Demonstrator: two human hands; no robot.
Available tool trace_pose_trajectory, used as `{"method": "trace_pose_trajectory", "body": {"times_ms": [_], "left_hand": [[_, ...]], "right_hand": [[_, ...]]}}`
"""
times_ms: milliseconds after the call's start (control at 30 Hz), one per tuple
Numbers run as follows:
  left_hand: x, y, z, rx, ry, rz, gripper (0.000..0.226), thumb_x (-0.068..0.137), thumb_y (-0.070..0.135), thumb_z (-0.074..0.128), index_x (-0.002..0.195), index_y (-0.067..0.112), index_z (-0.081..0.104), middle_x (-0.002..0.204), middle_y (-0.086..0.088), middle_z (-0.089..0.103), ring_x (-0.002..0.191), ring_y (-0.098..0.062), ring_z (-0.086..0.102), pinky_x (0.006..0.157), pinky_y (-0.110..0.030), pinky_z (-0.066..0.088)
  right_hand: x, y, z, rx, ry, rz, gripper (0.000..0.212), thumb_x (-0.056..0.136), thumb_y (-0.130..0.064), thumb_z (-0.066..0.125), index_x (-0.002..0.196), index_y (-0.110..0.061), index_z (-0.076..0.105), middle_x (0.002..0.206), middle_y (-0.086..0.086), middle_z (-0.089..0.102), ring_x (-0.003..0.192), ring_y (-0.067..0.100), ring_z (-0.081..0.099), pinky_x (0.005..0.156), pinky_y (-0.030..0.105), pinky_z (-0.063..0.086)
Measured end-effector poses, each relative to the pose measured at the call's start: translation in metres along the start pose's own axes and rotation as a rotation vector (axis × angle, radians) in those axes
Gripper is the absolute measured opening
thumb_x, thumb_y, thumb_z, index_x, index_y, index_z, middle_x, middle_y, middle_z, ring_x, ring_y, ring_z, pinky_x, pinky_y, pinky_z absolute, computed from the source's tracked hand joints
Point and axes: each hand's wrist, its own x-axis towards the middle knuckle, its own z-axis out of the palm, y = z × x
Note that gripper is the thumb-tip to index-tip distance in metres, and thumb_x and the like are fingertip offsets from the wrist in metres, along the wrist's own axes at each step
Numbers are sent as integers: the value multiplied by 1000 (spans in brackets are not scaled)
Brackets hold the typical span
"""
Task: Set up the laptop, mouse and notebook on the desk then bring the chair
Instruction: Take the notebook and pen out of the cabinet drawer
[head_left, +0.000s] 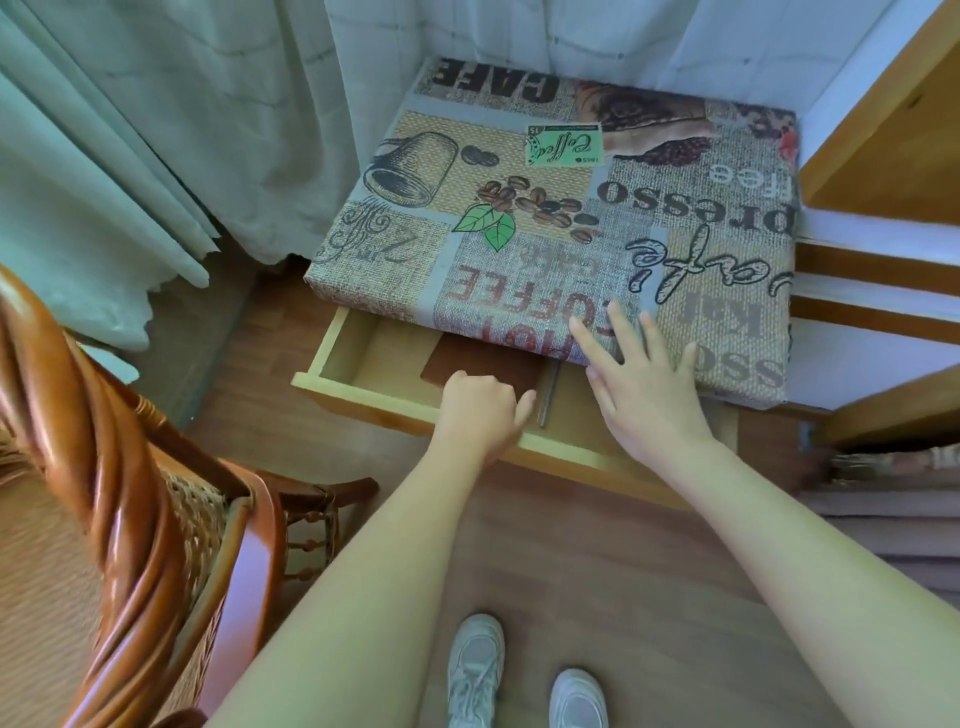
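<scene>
The small desk (691, 171) is covered with a coffee-print cloth, and nothing lies on it. Its pale wooden drawer (332, 364) is pulled out toward me. Inside lies a brown notebook (488, 358), partly under the desk edge, with a thin grey pen (548, 395) beside it. My left hand (478, 410) is curled over the drawer's front rim, just in front of the notebook. My right hand (644, 384) rests with spread fingers on the desk's front edge. The rattan chair (130, 467) stands close at my left. No laptop or mouse is in view.
Pale curtains (130, 156) hang behind and left of the desk. A wooden shelf unit (883, 130) stands against its right side. My feet in light shoes (475, 670) stand on the wooden floor in front of the drawer.
</scene>
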Motion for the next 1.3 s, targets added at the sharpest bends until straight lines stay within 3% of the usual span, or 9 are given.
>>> {"method": "trace_pose_trajectory", "body": {"times_ms": [300,400,500,667,767,867,967,1133,1300], "left_hand": [[8,-2,7,0,-435,-15,62,88,66,40,104,13,68,106,-6,68,101,-26,63,71,-28,37],[6,-10,18,-65,-266,-74,49,92,55,42,115,17,60,119,-5,62,111,-25,56,79,-32,38],[2,-23,39,-105,-97,-91,74,88,57,46,150,25,19,155,-4,27,140,-23,26,102,-41,30],[9,-39,59,-134,-200,-109,100,80,75,42,147,37,-21,161,-2,-14,148,-27,-9,113,-59,8],[12,-45,65,-149,-254,-131,106,74,81,42,145,39,-24,159,-2,-20,147,-28,-14,112,-61,5],[14,-49,68,-195,-288,-169,112,69,83,46,145,40,-24,158,-4,-23,146,-30,-15,112,-63,7],[15,-50,69,-247,-315,-186,117,65,83,53,146,41,-20,158,-8,-23,146,-32,-14,111,-65,10],[17,-48,67,-387,-313,-216,121,61,73,68,147,45,-12,158,-17,-19,146,-35,-13,111,-58,19],[15,-45,66,-468,-236,-201,119,59,62,77,148,49,-2,155,-18,-24,143,-36,-1,108,-53,28]], "right_hand": [[-6,-8,5,19,62,29,66,91,-33,50,148,-30,18,158,10,12,144,36,10,105,70,16],[-16,-12,16,95,314,-53,51,83,-20,60,133,-19,48,143,12,43,136,32,35,109,62,23],[-25,-21,37,118,406,-133,41,81,-19,60,122,-19,57,130,8,55,130,29,42,109,56,28],[-18,-35,64,95,396,-212,43,80,-15,56,123,-17,59,134,9,55,131,26,43,109,53,31],[-11,-42,77,157,281,-207,49,77,-14,62,126,-17,56,136,9,52,122,26,49,104,43,39],[-1,-44,85,344,110,77,63,77,-20,66,136,-22,45,145,4,41,123,25,48,93,37,47],[11,-48,92,597,15,296,74,82,-22,62,146,-26,27,155,-5,22,136,22,30,103,37,40],[23,-61,98,527,-126,265,81,85,-30,59,150,-30,11,160,-4,0,142,27,12,113,37,23],[27,-70,99,754,-136,278,83,78,-20,67,147,-37,24,159,-1,9,140,21,15,110,29,27]]}}
